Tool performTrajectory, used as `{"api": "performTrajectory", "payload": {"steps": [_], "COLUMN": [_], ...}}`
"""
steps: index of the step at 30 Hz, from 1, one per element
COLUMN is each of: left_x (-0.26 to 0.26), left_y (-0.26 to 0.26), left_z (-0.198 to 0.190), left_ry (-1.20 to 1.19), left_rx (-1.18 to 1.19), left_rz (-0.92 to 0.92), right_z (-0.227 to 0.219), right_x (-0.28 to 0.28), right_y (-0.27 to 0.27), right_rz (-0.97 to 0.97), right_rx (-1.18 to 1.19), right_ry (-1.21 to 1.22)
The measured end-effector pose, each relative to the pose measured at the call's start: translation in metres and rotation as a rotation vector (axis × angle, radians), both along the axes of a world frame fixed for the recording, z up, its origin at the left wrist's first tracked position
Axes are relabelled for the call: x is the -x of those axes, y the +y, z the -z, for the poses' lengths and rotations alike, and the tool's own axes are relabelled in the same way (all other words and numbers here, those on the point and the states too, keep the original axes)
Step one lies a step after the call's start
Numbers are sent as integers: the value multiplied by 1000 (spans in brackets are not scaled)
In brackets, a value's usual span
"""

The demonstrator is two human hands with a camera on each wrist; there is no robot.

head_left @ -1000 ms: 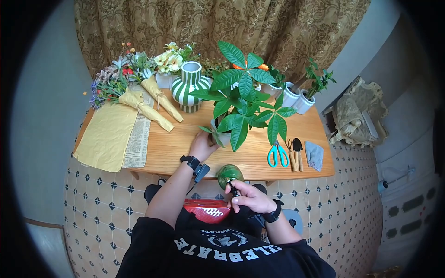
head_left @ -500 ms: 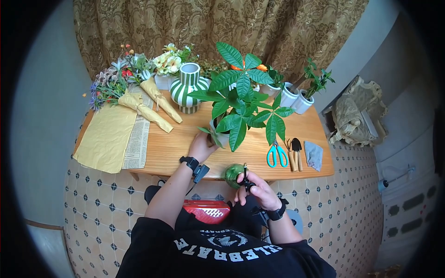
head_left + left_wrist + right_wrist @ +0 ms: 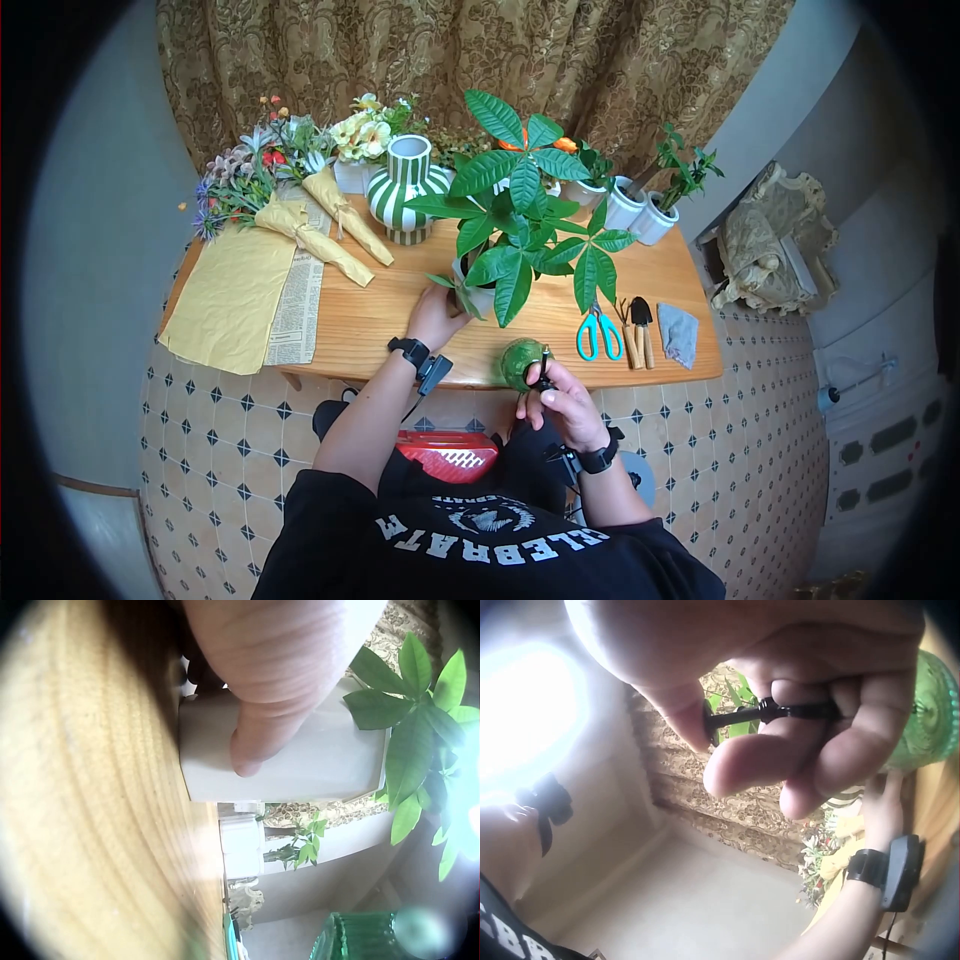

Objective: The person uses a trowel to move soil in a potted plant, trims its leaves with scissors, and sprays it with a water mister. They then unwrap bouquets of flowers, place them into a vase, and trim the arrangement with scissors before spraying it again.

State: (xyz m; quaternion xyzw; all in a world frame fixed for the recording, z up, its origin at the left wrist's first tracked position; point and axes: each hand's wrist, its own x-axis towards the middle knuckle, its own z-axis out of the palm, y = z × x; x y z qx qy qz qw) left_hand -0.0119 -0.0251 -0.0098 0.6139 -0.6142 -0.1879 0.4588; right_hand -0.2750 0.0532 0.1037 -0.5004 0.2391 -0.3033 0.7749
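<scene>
A leafy green plant (image 3: 515, 235) grows in a white pot (image 3: 315, 765) on the wooden table. My left hand (image 3: 437, 318) holds this pot low down, its thumb (image 3: 259, 735) lying along one smooth side; the other fingers are mostly hidden behind. In my right hand (image 3: 572, 408) is a green glass spray bottle (image 3: 518, 362), held by its black pump top over the table's front edge. The right wrist view shows the thumb at the end of the black plunger (image 3: 739, 718) and curled fingers around the pump, with the green ribbed glass (image 3: 934, 712) beyond them.
Turquoise scissors (image 3: 599, 336), a small rake and trowel (image 3: 641, 330) and a grey cloth (image 3: 678, 336) lie to the right. Wrapped bouquets (image 3: 320, 235) and brown paper (image 3: 225, 300) cover the left. A striped vase (image 3: 408, 195) and white potted plants (image 3: 655, 222) stand behind.
My right hand has carried the spray bottle to the right and slightly away from my body, turning its pump top more upright. My left hand stays on the pot.
</scene>
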Motion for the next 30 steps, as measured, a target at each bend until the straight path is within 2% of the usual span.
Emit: {"api": "performTrajectory", "payload": {"steps": [7, 13, 19, 25, 30], "left_x": [0, 0, 0, 0, 1], "left_y": [0, -1, 0, 1, 1], "left_z": [0, 1, -1, -3, -3], "left_ry": [-8, -10, -9, 0, 2], "left_rx": [-24, 5, 21, -6, -16], "left_rz": [-4, -7, -11, -9, -12], "right_z": [6, 4, 3, 3, 4], "right_x": [2, 2, 3, 6, 10], "right_y": [-3, -5, -6, -7, -13], "right_rz": [56, 124, 134, 145, 224], "right_rx": [-17, -6, -27, 13, -10], "right_ry": [-186, -43, -212, -38, -106]}}
